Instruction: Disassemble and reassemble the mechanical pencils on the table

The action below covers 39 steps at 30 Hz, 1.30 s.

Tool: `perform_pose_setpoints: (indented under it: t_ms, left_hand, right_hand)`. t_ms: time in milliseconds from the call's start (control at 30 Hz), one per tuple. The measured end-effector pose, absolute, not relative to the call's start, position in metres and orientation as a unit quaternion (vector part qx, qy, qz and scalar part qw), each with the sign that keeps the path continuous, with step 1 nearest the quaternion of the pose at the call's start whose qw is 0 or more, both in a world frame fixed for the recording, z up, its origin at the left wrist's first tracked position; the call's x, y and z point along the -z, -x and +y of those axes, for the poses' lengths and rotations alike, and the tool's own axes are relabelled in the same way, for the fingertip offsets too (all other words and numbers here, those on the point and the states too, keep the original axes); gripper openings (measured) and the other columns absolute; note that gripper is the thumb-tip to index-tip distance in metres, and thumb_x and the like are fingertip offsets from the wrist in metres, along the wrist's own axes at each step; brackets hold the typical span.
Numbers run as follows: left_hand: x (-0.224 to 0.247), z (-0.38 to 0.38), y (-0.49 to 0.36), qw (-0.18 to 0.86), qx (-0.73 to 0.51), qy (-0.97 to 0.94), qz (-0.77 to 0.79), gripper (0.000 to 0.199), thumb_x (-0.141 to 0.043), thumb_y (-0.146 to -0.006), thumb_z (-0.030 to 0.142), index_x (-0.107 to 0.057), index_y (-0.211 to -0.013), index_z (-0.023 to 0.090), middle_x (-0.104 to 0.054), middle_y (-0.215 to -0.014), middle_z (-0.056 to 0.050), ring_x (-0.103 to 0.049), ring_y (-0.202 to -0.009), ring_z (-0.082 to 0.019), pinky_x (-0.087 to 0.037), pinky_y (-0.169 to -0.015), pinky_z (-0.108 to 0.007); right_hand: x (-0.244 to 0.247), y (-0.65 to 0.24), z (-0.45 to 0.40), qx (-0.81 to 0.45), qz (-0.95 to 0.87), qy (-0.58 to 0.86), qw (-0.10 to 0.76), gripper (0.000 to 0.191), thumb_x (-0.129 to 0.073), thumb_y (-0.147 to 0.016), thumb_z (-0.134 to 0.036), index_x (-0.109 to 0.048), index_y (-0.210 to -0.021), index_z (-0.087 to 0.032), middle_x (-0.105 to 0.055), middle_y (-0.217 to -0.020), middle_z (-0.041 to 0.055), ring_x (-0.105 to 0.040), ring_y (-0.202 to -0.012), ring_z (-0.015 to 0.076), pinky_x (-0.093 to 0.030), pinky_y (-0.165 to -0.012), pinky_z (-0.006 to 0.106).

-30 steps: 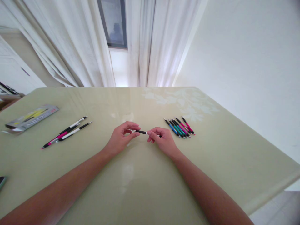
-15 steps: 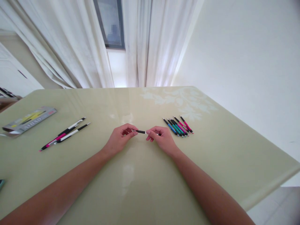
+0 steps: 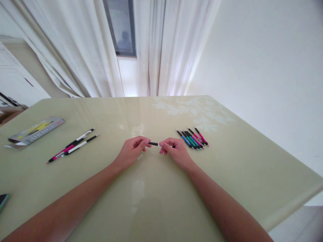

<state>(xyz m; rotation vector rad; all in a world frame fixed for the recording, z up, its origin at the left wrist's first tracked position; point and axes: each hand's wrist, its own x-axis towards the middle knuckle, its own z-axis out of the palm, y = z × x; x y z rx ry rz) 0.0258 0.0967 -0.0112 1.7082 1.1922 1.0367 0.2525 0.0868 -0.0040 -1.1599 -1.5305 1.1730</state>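
Between my two hands, near the middle of the table, a pen with a black grip lies level. My left hand pinches its left end with thumb and fingers. The other end, with a white part, is in the closed fingers of my right hand. Just right of my right hand, several coloured pens with black grips lie side by side. Farther left, a few white, pink and black pens lie in a loose group.
A grey and yellow pen box rests at the table's left, its near end open. The corner of a dark, phone-like object shows at the left edge. Behind the pale green table hang white curtains.
The whole view has shifted slightly. The left fingers have closed farther over the pen's left end, hiding the tip that showed before. The right hand keeps its hold.
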Motion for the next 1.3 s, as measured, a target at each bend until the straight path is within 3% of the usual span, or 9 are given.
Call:
perform_pose_setpoints:
  t_ms: [100,300,467,800,867,1033,1133,1300]
  left_hand:
    - [0.011,0.097,-0.025,0.396,-0.388,-0.689,0.466,0.033,-0.062,-0.094,0.047,-0.078,-0.086,0.019,-0.075,-0.075,-0.002,-0.065,-0.067,-0.016,-0.049,-0.062,-0.025]
    - [0.013,0.097,-0.024,0.388,-0.415,-0.681,0.463,0.028,-0.071,-0.088,0.045,-0.079,-0.099,0.02,-0.077,-0.08,-0.003,-0.067,-0.069,-0.017,-0.049,-0.064,-0.026]
    - [0.009,0.096,-0.026,0.396,-0.392,-0.691,0.461,0.035,-0.059,-0.097,0.047,-0.079,-0.092,0.019,-0.077,-0.078,-0.003,-0.065,-0.067,-0.016,-0.049,-0.063,-0.025]
    - [0.011,0.092,-0.025,0.414,-0.414,-0.678,0.444,0.03,-0.066,-0.093,0.047,-0.078,-0.097,0.02,-0.081,-0.089,-0.005,-0.067,-0.068,-0.017,-0.053,-0.065,-0.025]
    - [0.012,0.093,-0.026,0.423,-0.417,-0.671,0.445,0.031,-0.067,-0.093,0.048,-0.078,-0.097,0.019,-0.08,-0.088,-0.005,-0.067,-0.068,-0.017,-0.053,-0.065,-0.025]
    - [0.012,0.093,-0.026,0.412,-0.421,-0.667,0.457,0.031,-0.07,-0.09,0.048,-0.079,-0.096,0.019,-0.08,-0.086,-0.005,-0.066,-0.068,-0.016,-0.05,-0.061,-0.024]
    - [0.012,0.091,-0.026,0.401,-0.417,-0.676,0.456,0.03,-0.071,-0.089,0.047,-0.08,-0.097,0.02,-0.079,-0.084,-0.004,-0.066,-0.069,-0.016,-0.048,-0.062,-0.024]
    - [0.011,0.089,-0.027,0.399,-0.42,-0.686,0.44,0.029,-0.07,-0.091,0.046,-0.079,-0.097,0.02,-0.08,-0.088,-0.004,-0.067,-0.072,-0.017,-0.05,-0.067,-0.025]
  right_hand:
    - [0.003,-0.253,0.086,-0.47,-0.614,0.466,0.43,0.033,-0.075,-0.086,-0.049,-0.077,-0.079,-0.017,-0.076,-0.069,0.0047,-0.061,-0.057,0.0143,-0.049,-0.059,0.026]
    - [0.004,-0.254,0.086,-0.48,-0.598,0.471,0.436,0.032,-0.075,-0.087,-0.047,-0.077,-0.079,-0.017,-0.075,-0.068,0.0047,-0.06,-0.055,0.013,-0.046,-0.056,0.024]
    - [0.003,-0.256,0.087,-0.473,-0.603,0.462,0.447,0.03,-0.076,-0.086,-0.046,-0.077,-0.08,-0.017,-0.075,-0.068,0.0045,-0.06,-0.057,0.0131,-0.047,-0.057,0.024]
    - [0.001,-0.255,0.087,-0.515,-0.548,0.468,0.464,0.039,-0.08,-0.079,-0.055,-0.076,-0.081,-0.017,-0.077,-0.071,0.0073,-0.063,-0.057,0.0156,-0.047,-0.056,0.026]
    - [-0.001,-0.255,0.087,-0.559,-0.498,0.45,0.487,0.047,-0.075,-0.081,-0.064,-0.076,-0.089,-0.017,-0.078,-0.078,0.0096,-0.067,-0.061,0.0177,-0.047,-0.056,0.027]
    - [-0.008,-0.256,0.085,-0.651,-0.456,0.356,0.491,0.075,-0.036,-0.092,-0.081,-0.074,-0.106,-0.018,-0.078,-0.096,0.0151,-0.069,-0.075,0.0223,-0.05,-0.065,0.032]
    - [-0.01,-0.254,0.082,-0.659,-0.454,0.339,0.495,0.068,-0.039,-0.093,-0.08,-0.072,-0.101,-0.021,-0.077,-0.093,0.0125,-0.067,-0.073,0.022,-0.051,-0.066,0.033]
    - [-0.013,-0.252,0.078,-0.628,-0.481,0.382,0.478,0.076,-0.028,-0.089,-0.087,-0.068,-0.099,-0.023,-0.072,-0.079,0.0104,-0.063,-0.065,0.0226,-0.051,-0.065,0.035]
